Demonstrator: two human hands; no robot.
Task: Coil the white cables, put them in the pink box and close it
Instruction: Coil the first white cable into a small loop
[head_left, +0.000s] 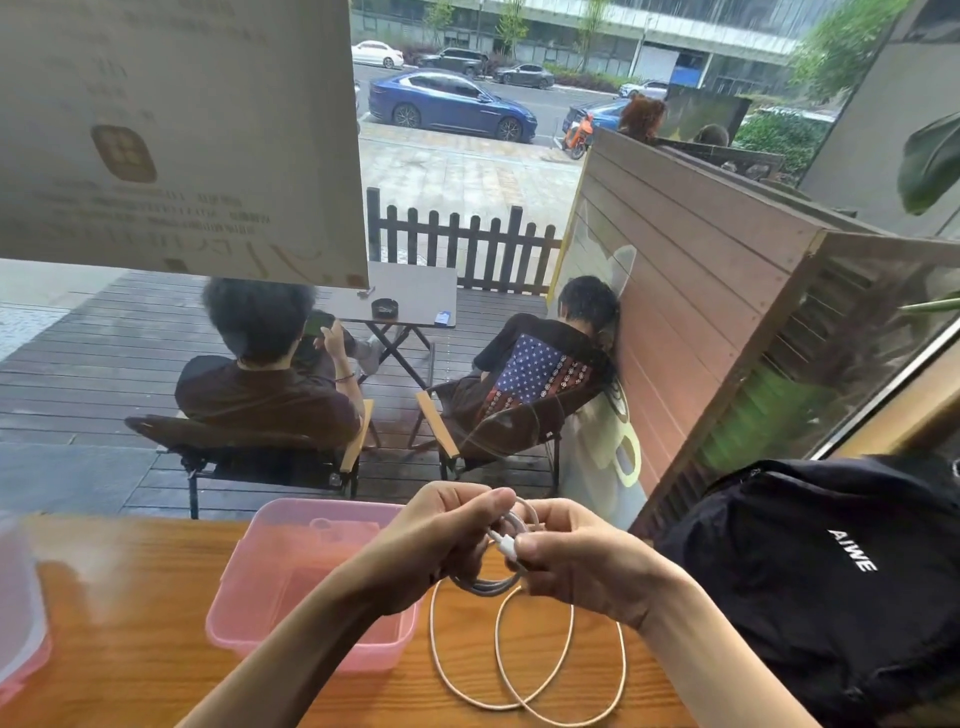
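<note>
A coiled white cable (511, 525) is held above the wooden table between both hands. My left hand (441, 540) grips the coil's left side. My right hand (576, 558) pinches the cable's white plug end at the coil. A second white cable (524, 660) lies loose on the table in two overlapping loops, right under my hands. The pink box (291, 571) stands open to the left of the hands, partly hidden by my left forearm; something pale lies inside it near the far wall.
The box's translucent lid (18, 613) lies at the table's left edge. A black backpack (831, 577) takes up the right end of the wooden table (130, 649). Beyond the window two people sit in chairs outside.
</note>
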